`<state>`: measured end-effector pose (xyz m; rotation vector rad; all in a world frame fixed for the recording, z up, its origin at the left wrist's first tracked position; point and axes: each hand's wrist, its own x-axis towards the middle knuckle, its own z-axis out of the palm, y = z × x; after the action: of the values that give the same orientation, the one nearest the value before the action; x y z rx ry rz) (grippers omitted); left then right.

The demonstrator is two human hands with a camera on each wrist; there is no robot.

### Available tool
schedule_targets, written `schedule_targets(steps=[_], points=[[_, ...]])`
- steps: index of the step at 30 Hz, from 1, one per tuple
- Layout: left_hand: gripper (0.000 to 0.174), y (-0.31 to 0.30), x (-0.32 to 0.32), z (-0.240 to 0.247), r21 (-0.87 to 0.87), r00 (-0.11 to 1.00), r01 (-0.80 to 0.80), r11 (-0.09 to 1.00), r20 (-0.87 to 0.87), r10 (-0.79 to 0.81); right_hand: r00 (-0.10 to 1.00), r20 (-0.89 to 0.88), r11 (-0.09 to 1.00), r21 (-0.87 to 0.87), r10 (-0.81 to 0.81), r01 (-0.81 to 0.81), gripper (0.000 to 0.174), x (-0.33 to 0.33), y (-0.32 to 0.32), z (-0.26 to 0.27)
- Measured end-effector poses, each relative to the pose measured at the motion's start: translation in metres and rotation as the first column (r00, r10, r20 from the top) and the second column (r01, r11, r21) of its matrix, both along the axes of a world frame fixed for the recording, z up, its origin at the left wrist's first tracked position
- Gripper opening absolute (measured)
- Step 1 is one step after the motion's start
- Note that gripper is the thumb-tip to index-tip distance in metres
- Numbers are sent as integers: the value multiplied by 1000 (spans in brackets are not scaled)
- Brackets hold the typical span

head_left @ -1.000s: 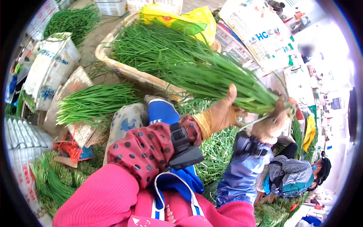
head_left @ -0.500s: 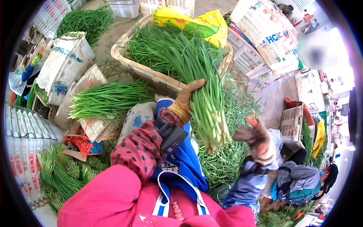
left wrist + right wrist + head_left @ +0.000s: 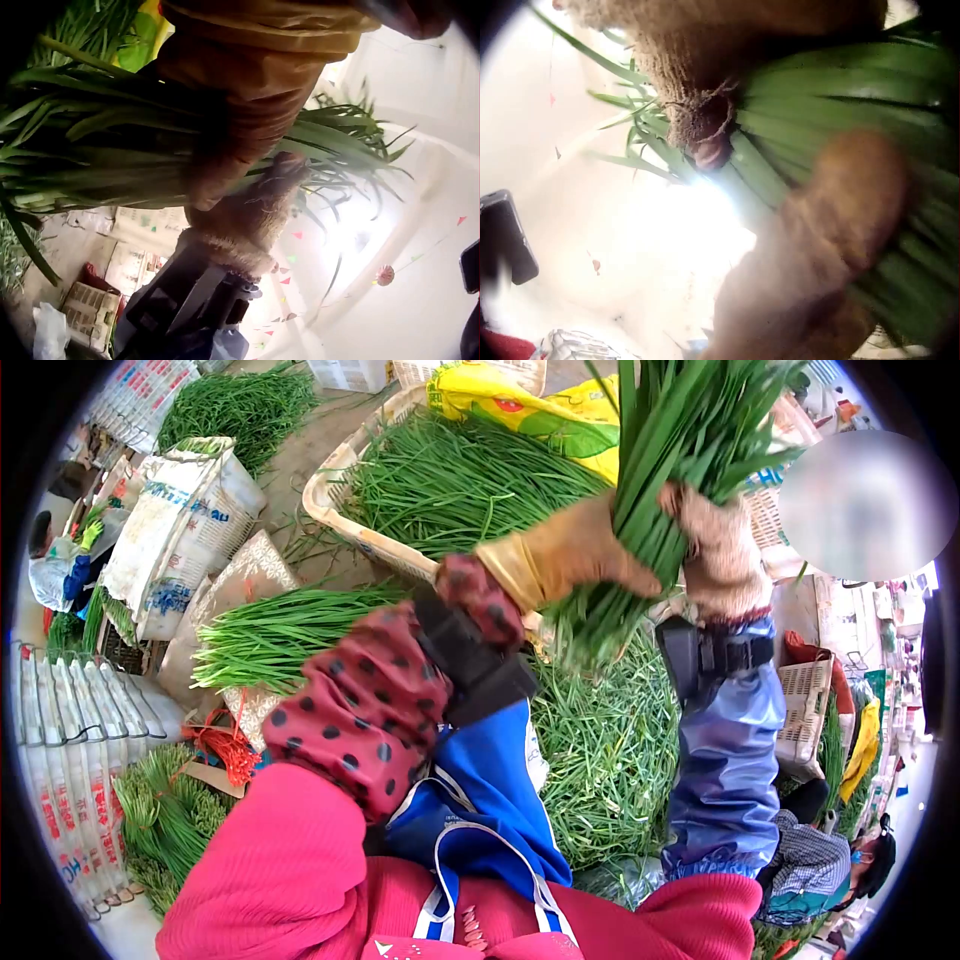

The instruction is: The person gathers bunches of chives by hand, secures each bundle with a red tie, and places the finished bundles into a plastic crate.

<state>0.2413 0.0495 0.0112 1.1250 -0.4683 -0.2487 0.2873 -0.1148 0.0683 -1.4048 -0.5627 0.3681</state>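
Observation:
A thick bunch of garlic chives (image 3: pixel 690 430) is held up in front of the body, broad green leaves upward and lower ends tilted down to the left. My left hand (image 3: pixel 572 552), in a yellow-brown glove, grips it low, the thumb across the stems. On the right side my right hand (image 3: pixel 722 555), in a worn knitted glove, grips the leaves a little higher. In the left wrist view, the left glove (image 3: pixel 247 112) wraps over the bunch. A bare fingertip (image 3: pixel 711 154) pokes from the knitted glove in the right wrist view.
Behind the hands stands a crate (image 3: pixel 330 490) of loose chives with a yellow bag (image 3: pixel 520 405). Trimmed chives (image 3: pixel 290 625) lie on a board at left, near red ties (image 3: pixel 225 745). Loose leaves (image 3: pixel 600 750) cover the ground below. Another person (image 3: pixel 820 870) sits at right.
Half a second ago the left hand alone held the bunch, stalks down, with the right hand apart. Now both hands hold it, raised and moved to the right.

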Motion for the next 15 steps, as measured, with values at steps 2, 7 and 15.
schedule_targets(steps=[2,7,15], points=[[57,21,21,14,151,987,-96,984,142,74,941,337,986,-142,-37,89,31,12,18,2],[55,60,57,-3,429,912,-318,846,383,148,973,214,858,-482,-81,177,20,53,49,-35],[59,84,54,-43,628,913,-368,686,385,137,927,367,728,-613,-82,307,22,69,74,-71]])
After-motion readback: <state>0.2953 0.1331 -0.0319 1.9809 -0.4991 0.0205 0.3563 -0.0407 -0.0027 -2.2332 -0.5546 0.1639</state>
